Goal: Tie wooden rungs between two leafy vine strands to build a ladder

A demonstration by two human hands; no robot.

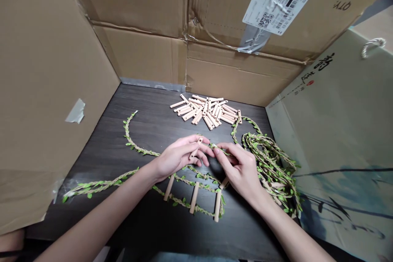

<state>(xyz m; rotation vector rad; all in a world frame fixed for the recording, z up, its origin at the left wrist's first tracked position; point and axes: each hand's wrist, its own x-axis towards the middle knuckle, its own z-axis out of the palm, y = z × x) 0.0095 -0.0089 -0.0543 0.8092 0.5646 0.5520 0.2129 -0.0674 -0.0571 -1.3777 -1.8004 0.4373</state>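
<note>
My left hand (181, 153) pinches a short wooden stick (195, 149) with a hole near each end. Close beside it, my right hand (239, 161) is closed on the white-tipped end of a leafy rope (213, 146), a tan braid with green leaves. Whether the rope passes through the stick's hole is hard to see. Below both hands lies a ladder-like piece, wooden rungs (194, 197) strung between two strands of leafy rope (181, 202). One more stick (225, 183) is partly hidden by my right hand.
Behind my hands is a pile of drilled wooden sticks (211, 110). A heap of leafy rope (270, 159) lies at right, and a loose strand (132, 143) curves at left. Cardboard walls (147, 57) and a pale paper bag (337, 131) border the dark table (104, 131).
</note>
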